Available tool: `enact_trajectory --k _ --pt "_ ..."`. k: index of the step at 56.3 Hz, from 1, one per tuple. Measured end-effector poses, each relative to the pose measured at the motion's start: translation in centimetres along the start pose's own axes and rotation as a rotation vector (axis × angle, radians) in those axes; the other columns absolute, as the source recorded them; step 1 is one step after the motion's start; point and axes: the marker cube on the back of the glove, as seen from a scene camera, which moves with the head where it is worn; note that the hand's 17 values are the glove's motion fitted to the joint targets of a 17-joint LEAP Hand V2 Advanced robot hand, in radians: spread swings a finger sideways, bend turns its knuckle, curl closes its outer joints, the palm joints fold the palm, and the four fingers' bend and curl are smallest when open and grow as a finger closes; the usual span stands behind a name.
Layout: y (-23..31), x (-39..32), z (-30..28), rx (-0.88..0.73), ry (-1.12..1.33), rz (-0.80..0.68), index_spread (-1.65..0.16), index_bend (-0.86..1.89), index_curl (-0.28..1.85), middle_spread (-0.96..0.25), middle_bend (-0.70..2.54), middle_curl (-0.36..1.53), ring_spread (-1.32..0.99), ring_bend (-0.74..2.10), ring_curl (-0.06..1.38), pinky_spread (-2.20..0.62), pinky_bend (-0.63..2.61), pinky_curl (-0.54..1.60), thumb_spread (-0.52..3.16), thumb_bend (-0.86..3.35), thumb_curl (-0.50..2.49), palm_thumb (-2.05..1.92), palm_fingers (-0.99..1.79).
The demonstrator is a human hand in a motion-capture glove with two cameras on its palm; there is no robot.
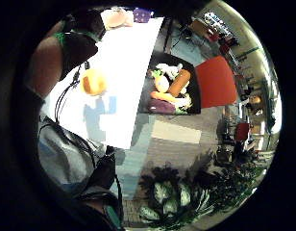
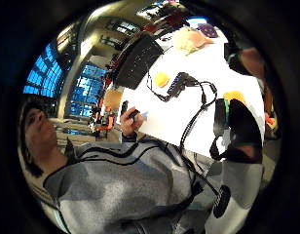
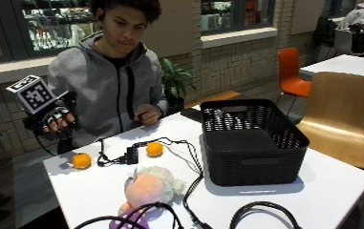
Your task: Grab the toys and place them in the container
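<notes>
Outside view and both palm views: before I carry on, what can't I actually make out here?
- Black basket: its floor below the near wall is hidden in the outside view.
- Doll: its lower part is cut off by the frame's edge and crossed by black cables.
- Gloved right hand: raised beside the table, holding nothing; neither palm view shows its fingers.
- Bare hand: curled; any contents too small to tell.
</notes>
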Motion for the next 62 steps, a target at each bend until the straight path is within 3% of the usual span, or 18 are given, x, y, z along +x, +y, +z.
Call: enact_trajectory --k 11,22,46,62 --pt "0.4 0.1 0.7 -0.030 -0.023 0.011 -0.14 0.31 0.18 0.01 0.26 0.11 -0.10 0.29 0.10 -0.01 0.41 0.17 1.20 0.47 0.09 0.35 0.51" --pt "-0.2 -0.1 1.7 -0.035 -0.049 -0.015 -0.17 0.30 0.23 0.02 0.26 0.16 -0.13 0.30 0.12 -0.02 0.42 0.20 1.61 0.59 0.19 0.33 0.49" --pt "-1.8 2.1 3.3 -0.111 -0.015 0.131 -0.19 0.27 0.33 0.03 0.22 0.24 -0.14 0.32 0.15 -0.02 0.46 0.26 1.60 0.73 0.28 0.19 0.40" --pt "-3.3 4.3 4.9 -0.171 0.112 0.207 -0.22 0.18 0.36 0.05 0.11 0.22 -0.13 0.26 0.17 -0.03 0.69 0.35 1.38 0.50 0.22 0.01 0.05"
